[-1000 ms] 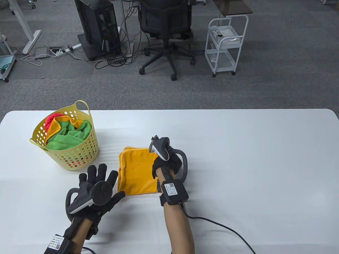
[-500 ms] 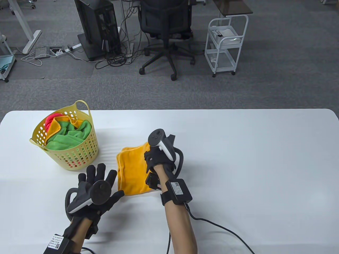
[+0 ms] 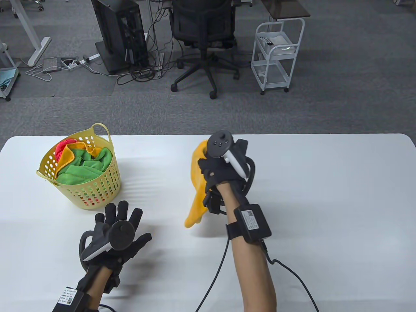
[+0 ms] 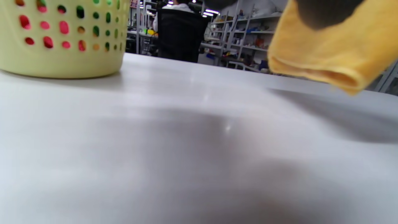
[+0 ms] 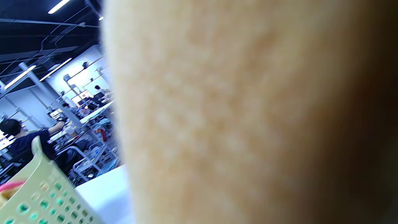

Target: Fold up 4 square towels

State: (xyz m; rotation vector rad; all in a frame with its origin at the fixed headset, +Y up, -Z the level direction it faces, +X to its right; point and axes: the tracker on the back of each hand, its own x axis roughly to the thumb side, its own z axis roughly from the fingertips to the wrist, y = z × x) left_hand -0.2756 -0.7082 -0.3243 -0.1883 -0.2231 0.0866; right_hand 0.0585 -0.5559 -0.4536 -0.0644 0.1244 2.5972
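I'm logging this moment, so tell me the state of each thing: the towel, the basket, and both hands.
Orange towel: folded, lifted off the table, hanging from the right hand.
Right hand: raised, gripping the towel's upper part.
Left hand: fingers spread, holding nothing.
Yellow basket: upright on the table, holding crumpled green, orange and red towels.

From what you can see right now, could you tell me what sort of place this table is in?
Probably an office-style lab or workshop: an office chair and a computer tower with tangled cables stand on grey carpet beyond the white table, and the wrist views show shelving and other workbenches.
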